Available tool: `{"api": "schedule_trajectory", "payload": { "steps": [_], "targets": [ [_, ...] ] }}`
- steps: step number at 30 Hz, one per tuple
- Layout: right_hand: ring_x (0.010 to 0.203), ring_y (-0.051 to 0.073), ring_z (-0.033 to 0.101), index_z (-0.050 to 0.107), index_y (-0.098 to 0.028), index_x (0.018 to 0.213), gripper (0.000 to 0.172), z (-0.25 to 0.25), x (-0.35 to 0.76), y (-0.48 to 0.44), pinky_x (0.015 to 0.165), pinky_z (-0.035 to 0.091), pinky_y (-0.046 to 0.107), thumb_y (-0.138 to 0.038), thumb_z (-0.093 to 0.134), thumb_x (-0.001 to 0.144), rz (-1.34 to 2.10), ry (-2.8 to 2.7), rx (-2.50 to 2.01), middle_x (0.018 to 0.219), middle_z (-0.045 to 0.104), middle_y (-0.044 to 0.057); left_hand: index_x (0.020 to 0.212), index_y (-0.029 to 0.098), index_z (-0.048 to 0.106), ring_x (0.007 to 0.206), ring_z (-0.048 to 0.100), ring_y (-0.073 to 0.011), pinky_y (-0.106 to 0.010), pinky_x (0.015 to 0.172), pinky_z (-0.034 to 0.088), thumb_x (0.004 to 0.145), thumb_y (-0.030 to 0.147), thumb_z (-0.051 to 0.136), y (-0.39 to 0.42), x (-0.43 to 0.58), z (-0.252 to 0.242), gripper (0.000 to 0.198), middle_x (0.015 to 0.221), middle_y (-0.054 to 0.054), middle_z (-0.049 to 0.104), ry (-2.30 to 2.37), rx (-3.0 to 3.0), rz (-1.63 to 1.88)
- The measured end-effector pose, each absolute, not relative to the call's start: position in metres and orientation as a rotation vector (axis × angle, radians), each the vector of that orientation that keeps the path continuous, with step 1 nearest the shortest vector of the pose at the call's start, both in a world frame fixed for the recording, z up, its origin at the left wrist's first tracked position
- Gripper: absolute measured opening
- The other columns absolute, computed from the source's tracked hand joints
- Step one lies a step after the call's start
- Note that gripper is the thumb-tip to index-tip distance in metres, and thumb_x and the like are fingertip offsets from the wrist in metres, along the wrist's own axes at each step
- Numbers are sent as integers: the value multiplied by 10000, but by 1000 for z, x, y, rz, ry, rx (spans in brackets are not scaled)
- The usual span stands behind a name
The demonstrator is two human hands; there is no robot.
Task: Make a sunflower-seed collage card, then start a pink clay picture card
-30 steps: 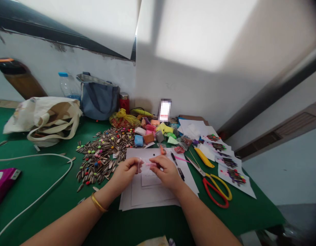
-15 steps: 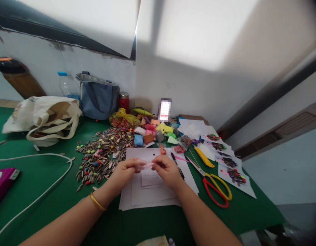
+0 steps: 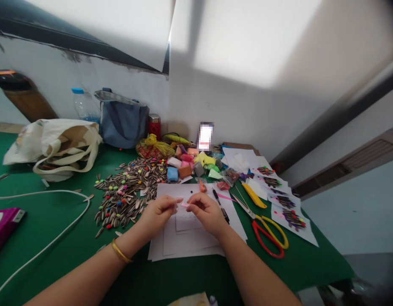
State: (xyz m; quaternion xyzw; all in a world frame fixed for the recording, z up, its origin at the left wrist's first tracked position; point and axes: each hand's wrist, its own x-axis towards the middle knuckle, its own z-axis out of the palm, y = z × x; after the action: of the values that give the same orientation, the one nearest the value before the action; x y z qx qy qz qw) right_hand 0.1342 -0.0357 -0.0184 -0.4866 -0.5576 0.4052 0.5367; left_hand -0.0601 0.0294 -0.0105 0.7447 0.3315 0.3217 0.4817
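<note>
Over the stacked white paper (image 3: 199,244), both my hands are raised close together. My right hand (image 3: 207,212) pinches a small bit of pink modelling clay (image 3: 185,204) between thumb and fingertips. My left hand (image 3: 159,214) is closed on what looks like a clear plastic wrapper (image 3: 175,207), which shows only faintly. Below the fingers lies a small sheet with a line drawing (image 3: 185,222), partly hidden by the hands. A tiny black ball (image 3: 191,191) rests on the paper above them. A black pen (image 3: 216,196) lies beside my right hand.
Sunflower seeds mixed with coloured balls (image 3: 126,193) spread at left. Coloured clay packs (image 3: 185,171) sit behind the paper. To the right lie scissors (image 3: 258,225), a yellow cutter (image 3: 254,196) and seed-decorated cards (image 3: 293,219). A white cable (image 3: 65,231) crosses the green table (image 3: 120,289).
My hands have drawn slightly apart. The pink clay between them, earlier stretched toward the left fingers and wrapper, now sits at my right fingertips.
</note>
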Motion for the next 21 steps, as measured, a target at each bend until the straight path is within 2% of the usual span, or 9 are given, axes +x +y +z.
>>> {"api": "schedule_trajectory", "payload": {
  "steps": [3,6,9,18,21],
  "targets": [
    [756,157,609,601,-207,840,192,-23,134,-34,693,491,292,-366,707,817,978,-1308,-1169,861,623,21,1003,206,752,829,615,-169,-305,842,492,861,245,540,30,-62,-13,259,828,-33,659,776,1778,763],
    [723,154,618,570,-211,848,247,-22,134,-32,644,481,274,-395,727,797,1039,-1246,-1167,791,617,1,1158,201,702,808,594,-156,-314,850,486,872,279,555,28,-63,-15,330,808,-13,626,775,1630,790],
    [701,152,641,559,-207,859,271,-19,133,-33,610,474,258,-409,728,798,1051,-1191,-1180,747,606,-15,1202,197,679,800,587,-153,-319,836,489,861,309,589,27,-62,-13,371,813,-10,628,793,1490,791],
    [692,136,660,631,-197,895,194,-11,132,-36,636,517,260,-372,690,837,980,-1244,-1192,821,610,-4,948,164,755,765,601,-175,-320,773,501,770,370,670,28,-60,-6,285,823,-42,672,850,1519,751],
    [713,143,666,643,-197,896,167,-11,133,-36,650,530,266,-359,658,861,972,-1278,-1187,834,610,5,719,164,731,729,576,-165,-294,740,480,770,387,674,30,-61,-6,236,757,-31,642,830,1616,715]
  ]
}}
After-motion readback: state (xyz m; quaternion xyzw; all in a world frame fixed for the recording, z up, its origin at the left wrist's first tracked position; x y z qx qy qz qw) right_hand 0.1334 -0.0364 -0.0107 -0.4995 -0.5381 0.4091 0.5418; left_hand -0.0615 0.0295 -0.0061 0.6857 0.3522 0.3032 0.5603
